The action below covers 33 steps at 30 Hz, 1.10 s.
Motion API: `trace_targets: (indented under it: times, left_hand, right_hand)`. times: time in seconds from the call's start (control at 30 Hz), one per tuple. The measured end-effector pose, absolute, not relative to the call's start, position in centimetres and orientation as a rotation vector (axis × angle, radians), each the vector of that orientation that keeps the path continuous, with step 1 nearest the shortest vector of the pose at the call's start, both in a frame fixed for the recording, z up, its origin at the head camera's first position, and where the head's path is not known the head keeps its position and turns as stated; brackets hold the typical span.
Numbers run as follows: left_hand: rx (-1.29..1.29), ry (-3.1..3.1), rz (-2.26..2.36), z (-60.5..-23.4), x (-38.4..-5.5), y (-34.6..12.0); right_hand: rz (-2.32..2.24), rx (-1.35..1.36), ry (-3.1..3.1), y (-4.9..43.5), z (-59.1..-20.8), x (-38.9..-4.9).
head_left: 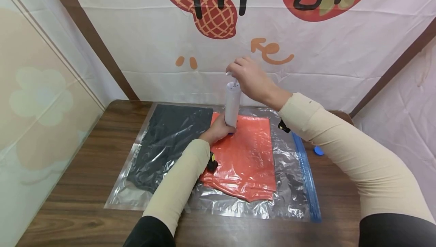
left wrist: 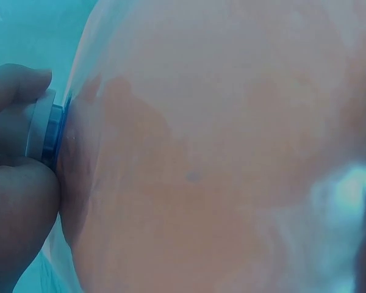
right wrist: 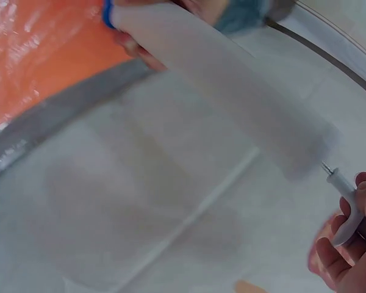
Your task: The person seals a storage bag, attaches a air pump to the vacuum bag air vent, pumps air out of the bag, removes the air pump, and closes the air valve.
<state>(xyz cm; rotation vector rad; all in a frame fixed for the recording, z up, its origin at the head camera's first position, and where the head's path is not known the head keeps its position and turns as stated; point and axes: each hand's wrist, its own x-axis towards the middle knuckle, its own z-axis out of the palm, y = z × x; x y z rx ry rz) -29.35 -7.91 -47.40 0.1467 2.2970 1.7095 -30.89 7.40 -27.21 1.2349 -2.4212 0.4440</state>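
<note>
A white hand pump (head_left: 233, 101) stands nearly upright on the blue valve (left wrist: 53, 131) of a clear vacuum storage bag (head_left: 289, 178). Low on its barrel, my left hand (head_left: 219, 128) grips the pump just above the valve. My right hand (head_left: 253, 80) holds the pump's white handle (right wrist: 348, 210), with a short length of thin metal rod showing between handle and barrel. Inside the bag lie a folded orange garment (head_left: 245, 160), under the pump, and a folded dark grey garment (head_left: 177, 141) to its left.
The bag's blue zip edge (head_left: 306, 178) runs along its right side. A small blue cap (head_left: 318, 150) lies on the wooden table (head_left: 78, 186) right of the bag. Behind the table hangs a printed white cloth (head_left: 143, 42).
</note>
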Motion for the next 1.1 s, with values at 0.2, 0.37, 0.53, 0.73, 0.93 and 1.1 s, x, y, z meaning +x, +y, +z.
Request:
trace_targets:
  times: [0.2,0.37,0.53,0.73,0.93,1.1]
  left_hand:
    - [0.147,2.298,1.709,-47.4,-29.4,-7.9]
    - [0.142,2.303,1.702,-47.3,-29.4,-7.9]
    - [0.133,2.302,1.702,-47.3,-29.3,-7.9]
    - [0.131,2.299,1.71,-47.3,-29.2,-7.9]
    - [0.123,2.298,1.705,-47.2,-29.2,-8.0]
    - [0.109,2.29,1.705,-47.2,-29.2,-8.1]
  right_hand:
    - [0.48,1.144,-2.372,7.5,-23.4,-31.0]
    - [0.481,1.086,-2.357,7.5,-20.3,-30.9]
    - [0.492,1.027,-2.307,7.3,-18.4,-30.6]
    - [0.482,0.974,-2.303,7.2,-17.9,-30.3]
    - [0.457,0.984,-2.296,7.2,-18.2,-30.2]
    - [0.417,1.073,-2.296,7.1,-19.9,-30.6]
